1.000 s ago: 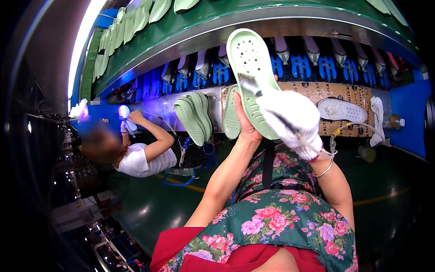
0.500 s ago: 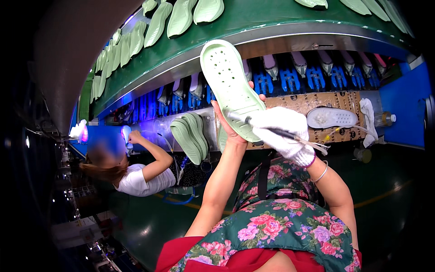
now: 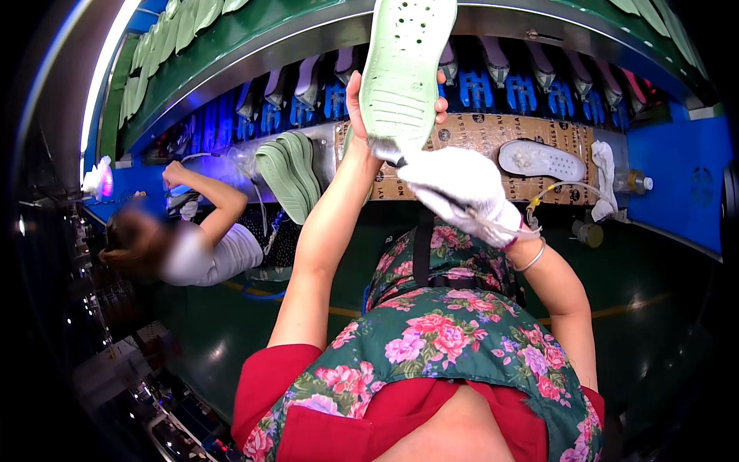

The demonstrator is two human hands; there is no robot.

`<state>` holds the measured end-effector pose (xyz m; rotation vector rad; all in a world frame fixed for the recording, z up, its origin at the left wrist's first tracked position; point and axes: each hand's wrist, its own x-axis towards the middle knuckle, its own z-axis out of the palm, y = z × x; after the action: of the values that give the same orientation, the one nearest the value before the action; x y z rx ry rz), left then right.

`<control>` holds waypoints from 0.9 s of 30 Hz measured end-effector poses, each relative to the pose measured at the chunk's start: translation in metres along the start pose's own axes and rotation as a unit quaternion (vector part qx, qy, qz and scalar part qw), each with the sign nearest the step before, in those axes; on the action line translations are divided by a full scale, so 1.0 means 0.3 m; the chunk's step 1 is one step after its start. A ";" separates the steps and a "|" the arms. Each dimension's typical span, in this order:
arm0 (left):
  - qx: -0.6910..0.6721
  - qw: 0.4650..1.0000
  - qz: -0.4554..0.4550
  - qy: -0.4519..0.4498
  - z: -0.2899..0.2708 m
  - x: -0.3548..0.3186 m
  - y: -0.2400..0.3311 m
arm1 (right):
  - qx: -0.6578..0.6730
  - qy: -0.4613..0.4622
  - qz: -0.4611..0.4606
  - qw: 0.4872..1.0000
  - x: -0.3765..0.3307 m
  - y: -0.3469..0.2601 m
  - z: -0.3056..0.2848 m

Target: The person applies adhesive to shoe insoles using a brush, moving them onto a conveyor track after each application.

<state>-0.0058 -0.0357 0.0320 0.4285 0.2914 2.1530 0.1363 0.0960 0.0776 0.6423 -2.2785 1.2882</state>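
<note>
Gripping the pale green shoe sole (image 3: 404, 65) from behind, the bare left hand (image 3: 362, 100) holds it raised. The white-gloved right hand (image 3: 454, 185), closed on a thin tool (image 3: 385, 150), meets the sole's near end.

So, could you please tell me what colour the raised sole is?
Pale green sole, clearest in the head view.

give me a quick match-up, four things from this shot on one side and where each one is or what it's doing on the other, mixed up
1. pale green sole
2. white sole
3. stack of green soles
4. right hand

a. lying flat on the cardboard
b. gloved in white, at the raised sole's heel
c. held up in the bare left hand
d. leaning on edge beside the co-worker

Pairs: 1-c, 2-a, 3-d, 4-b
</note>
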 end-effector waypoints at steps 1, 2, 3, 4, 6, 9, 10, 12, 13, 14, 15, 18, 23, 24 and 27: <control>0.005 1.000 -0.002 -0.012 0.000 -0.002 0.006 | 0.046 0.007 0.024 0.999 -0.010 -0.014 0.017; 0.010 1.000 -0.007 -0.023 0.000 -0.006 0.010 | 0.127 0.010 0.054 0.990 -0.010 -0.018 0.012; 0.014 0.999 -0.011 -0.034 0.000 -0.009 0.016 | 0.142 0.024 0.063 0.988 -0.001 -0.012 -0.003; 0.013 0.999 -0.027 -0.042 -0.002 -0.006 0.026 | 0.157 0.038 0.072 0.984 0.014 0.001 -0.016; 0.007 0.996 -0.062 -0.059 -0.009 0.006 0.042 | 0.079 0.089 0.100 0.988 0.019 0.027 -0.017; 0.030 0.996 -0.059 -0.054 -0.002 0.009 0.064 | 0.016 0.011 0.014 1.000 0.005 -0.018 -0.011; 0.033 0.996 -0.057 -0.056 0.004 0.011 0.069 | 0.035 0.001 0.019 0.999 -0.011 -0.024 0.009; 0.035 0.996 -0.060 -0.054 0.014 0.011 0.074 | 0.153 -0.004 0.063 0.986 -0.009 -0.037 -0.002; 0.037 0.996 -0.064 -0.049 0.015 0.012 0.079 | 0.178 0.009 0.073 0.981 -0.004 -0.027 -0.012; 0.038 0.996 -0.068 -0.044 0.015 0.010 0.081 | 0.204 0.023 0.084 0.975 0.005 -0.012 -0.025; 0.037 0.996 -0.078 -0.032 0.012 0.009 0.084 | 0.175 0.050 0.107 0.977 0.016 -0.004 -0.033; 0.047 0.994 -0.094 -0.002 0.021 0.013 0.085 | 0.050 0.095 0.061 0.992 0.011 0.021 -0.037; 0.038 0.993 -0.106 0.027 0.005 0.017 0.093 | 0.064 0.004 0.028 0.998 -0.026 -0.032 0.009; 0.029 0.994 -0.102 0.026 0.007 0.016 0.094 | 0.131 0.004 0.058 0.990 -0.014 -0.040 0.002; 0.010 0.996 -0.085 -0.002 0.009 0.026 0.090 | 0.174 0.089 0.158 0.968 -0.011 0.014 0.000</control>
<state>-0.0287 -0.0447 0.0456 0.4039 0.3354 1.9840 0.1364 0.0984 0.0730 0.2610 -2.0824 1.8431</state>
